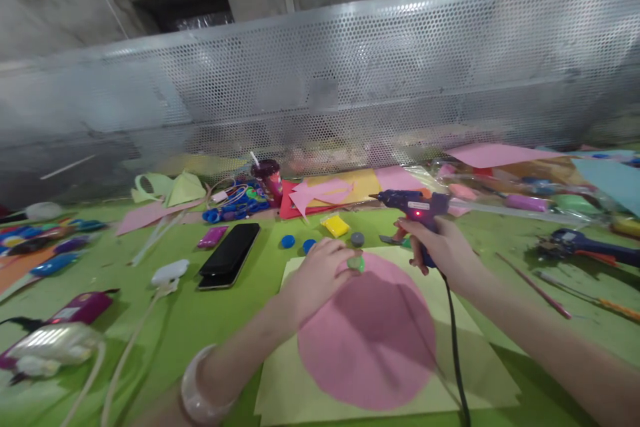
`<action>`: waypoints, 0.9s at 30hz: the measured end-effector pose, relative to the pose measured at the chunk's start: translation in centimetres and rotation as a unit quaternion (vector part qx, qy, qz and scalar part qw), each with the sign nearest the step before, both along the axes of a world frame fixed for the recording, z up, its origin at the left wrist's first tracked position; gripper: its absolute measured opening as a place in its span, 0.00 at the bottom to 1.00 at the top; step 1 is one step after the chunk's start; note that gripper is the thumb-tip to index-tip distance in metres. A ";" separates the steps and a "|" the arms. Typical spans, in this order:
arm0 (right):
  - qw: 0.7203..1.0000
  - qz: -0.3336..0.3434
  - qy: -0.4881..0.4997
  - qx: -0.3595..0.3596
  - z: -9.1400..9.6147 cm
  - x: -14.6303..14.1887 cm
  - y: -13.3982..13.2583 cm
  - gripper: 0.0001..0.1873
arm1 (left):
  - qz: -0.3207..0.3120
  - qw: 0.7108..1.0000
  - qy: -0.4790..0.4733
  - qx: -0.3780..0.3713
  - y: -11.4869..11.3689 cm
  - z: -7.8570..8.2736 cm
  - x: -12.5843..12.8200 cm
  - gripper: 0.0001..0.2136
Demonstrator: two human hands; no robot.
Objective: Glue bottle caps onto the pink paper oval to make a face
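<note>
My right hand is wrapped round the handle of a blue hot glue gun, whose nozzle points left above the table and whose black cord trails toward me. My left hand rests on the upper left edge of a pink paper circle and pinches a small green cap at its fingertips. The circle lies on a pale yellow sheet on the green table. A white bangle sits on my left wrist.
A black phone, two blue caps, a grey cap and a yellow block lie beyond the sheet. Coloured papers, scissors and a cup line the perforated metal screen. A second glue gun lies right; chargers and cables lie left.
</note>
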State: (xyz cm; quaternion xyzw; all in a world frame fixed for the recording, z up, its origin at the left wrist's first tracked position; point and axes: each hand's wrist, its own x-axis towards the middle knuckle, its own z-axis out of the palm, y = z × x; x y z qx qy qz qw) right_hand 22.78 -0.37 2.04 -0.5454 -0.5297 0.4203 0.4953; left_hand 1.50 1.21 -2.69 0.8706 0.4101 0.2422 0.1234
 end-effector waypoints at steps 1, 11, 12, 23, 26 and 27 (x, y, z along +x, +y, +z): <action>1.000 -0.002 0.003 0.001 0.0 -0.1 0.0 0.14 | -0.003 1.000 -0.001 0.004 0.1 -0.1 0.1 0.12; 1.000 0.015 -0.026 -0.003 0.3 -0.3 -0.6 0.16 | -0.034 0.996 0.009 -0.080 0.1 0.0 0.8 0.13; 1.000 0.015 -0.027 -0.005 0.3 -0.3 -0.6 0.16 | -0.030 0.996 0.005 -0.087 0.1 0.1 0.8 0.13; 0.999 0.014 -0.033 -0.002 0.4 -0.3 -0.7 0.15 | -0.038 0.994 -0.013 -0.105 0.1 0.1 0.9 0.12; 0.999 0.012 -0.032 -0.009 0.4 -0.4 -0.7 0.15 | -0.038 0.994 0.002 -0.102 0.1 0.1 0.9 0.12; 0.999 0.012 -0.033 -0.009 0.4 -0.4 -0.7 0.15 | -0.036 0.994 0.007 -0.100 0.0 0.2 1.0 0.12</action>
